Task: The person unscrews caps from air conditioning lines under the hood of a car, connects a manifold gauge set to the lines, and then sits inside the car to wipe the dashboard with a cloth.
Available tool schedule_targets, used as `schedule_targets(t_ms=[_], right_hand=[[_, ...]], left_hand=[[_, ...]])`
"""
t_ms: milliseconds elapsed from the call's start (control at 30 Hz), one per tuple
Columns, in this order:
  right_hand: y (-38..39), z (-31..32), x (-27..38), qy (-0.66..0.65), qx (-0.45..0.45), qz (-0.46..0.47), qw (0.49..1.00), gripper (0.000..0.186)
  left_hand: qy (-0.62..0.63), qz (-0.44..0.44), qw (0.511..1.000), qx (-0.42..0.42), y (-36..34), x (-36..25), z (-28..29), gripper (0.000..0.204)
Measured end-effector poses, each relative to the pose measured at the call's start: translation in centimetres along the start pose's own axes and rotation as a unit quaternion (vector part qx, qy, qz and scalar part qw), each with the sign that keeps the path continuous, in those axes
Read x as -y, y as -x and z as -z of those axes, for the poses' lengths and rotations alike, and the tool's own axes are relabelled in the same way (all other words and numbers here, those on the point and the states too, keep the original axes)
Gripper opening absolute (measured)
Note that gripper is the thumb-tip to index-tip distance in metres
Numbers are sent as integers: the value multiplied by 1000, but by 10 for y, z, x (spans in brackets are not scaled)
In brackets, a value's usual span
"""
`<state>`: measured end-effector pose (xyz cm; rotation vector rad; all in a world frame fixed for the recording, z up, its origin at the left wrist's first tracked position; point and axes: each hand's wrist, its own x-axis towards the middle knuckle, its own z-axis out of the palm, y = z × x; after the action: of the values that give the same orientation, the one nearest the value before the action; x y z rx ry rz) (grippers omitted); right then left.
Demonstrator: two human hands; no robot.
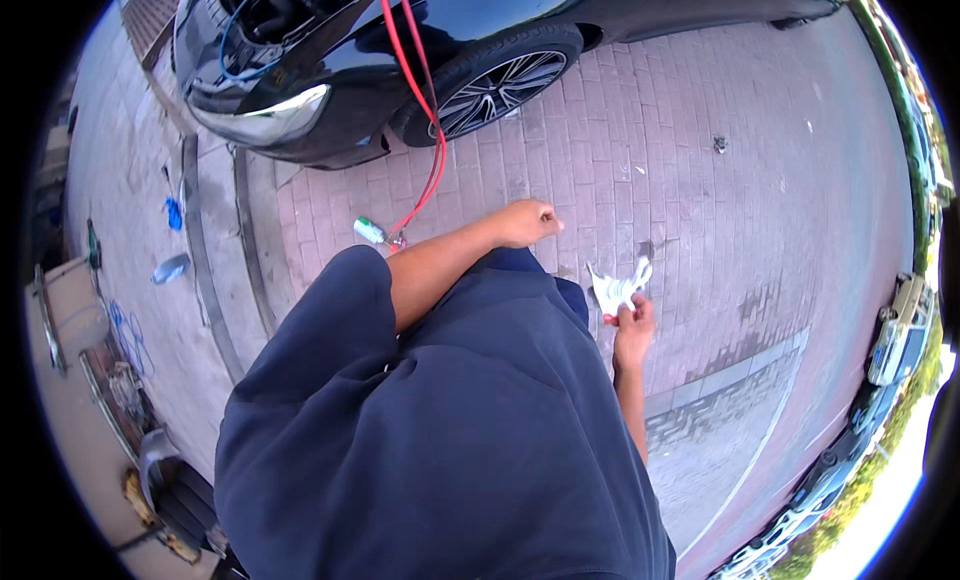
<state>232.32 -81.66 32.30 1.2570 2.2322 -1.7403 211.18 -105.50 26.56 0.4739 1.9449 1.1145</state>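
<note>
My right hand (632,325) is closed on a crumpled white sheet-like piece (614,288) with grey marks, pinched at its lower edge. It hangs over the brick paving to the right of my body; its exact kind I cannot make out. In front of my waist, my left hand (528,223) is curled into a loose fist, and no object shows in its fingers. Below and left of it, a pair of red hoses (437,165) runs down from the car to a metal fitting (397,242) beside a green and white can (369,230) on the ground.
A black car (370,110) stands ahead with its engine bay (280,20) exposed and a front wheel (500,95) facing me. At left lie a blue item (174,215), a clear bottle (171,269) and a coiled blue hose (128,335). Parked cars (900,325) line the far right.
</note>
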Motion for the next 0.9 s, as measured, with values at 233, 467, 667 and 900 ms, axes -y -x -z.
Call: schedule_targets(t_ms=[233,467,667,900], right_hand=[[-84,-57,141,98,456,254,847,37],[-14,-90,153,154,619,557,531,40],[39,-98,123,103,623,548,549,25],[96,-145,129,145,710,257,640,10]], left_hand=[[467,-74,860,-192,57,-85,-43,65],[616,-166,605,-476,147,-103,-125,59],[669,-238,450,-541,191,-106,-170,38],[544,-108,585,-591,243,-73,-166,63]])
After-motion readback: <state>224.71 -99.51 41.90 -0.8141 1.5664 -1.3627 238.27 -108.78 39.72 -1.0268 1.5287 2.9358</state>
